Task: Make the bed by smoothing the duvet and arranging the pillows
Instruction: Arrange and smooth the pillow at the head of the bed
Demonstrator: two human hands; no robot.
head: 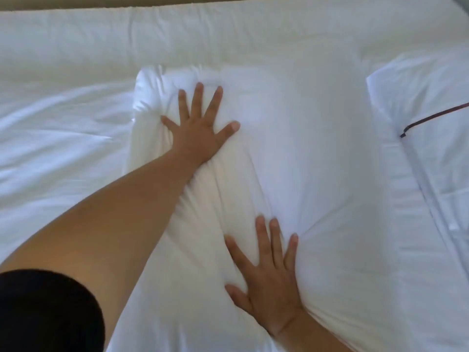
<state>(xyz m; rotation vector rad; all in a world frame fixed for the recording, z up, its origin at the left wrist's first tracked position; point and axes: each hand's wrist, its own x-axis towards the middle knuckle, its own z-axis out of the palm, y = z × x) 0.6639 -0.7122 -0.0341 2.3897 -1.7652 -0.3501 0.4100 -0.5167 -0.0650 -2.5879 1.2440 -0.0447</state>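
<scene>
Pressing down on a white pillow (291,153), both hands are lying flat with fingers spread, palms on the fabric and gripping nothing. Head view: the left hand (199,128) is resting near the pillow's far left corner, its bare arm reaching in from the lower left out of a black sleeve (43,313). The right hand (269,280) is resting lower, near the pillow's middle, with its wrist leaving at the bottom edge.

The pillow is lying lengthwise in the centre of the bed, on top of the white duvet (50,153). Its cover is looking smooth and taut on the right half, while long creases are running between the two hands on the left half, and a small pucker is radiating from the right fingertips. The far corners are looking plump and rounded.

A second pillow (431,102) is lying at the right, just beside the first, with a narrow strip of bedding between them; a dark cord (431,116) is crossing it. A folded band of bedding (177,39) is running along the far side, touching the pillow's far edge. Open duvet, softly wrinkled, is spreading to the left of the pillow.
</scene>
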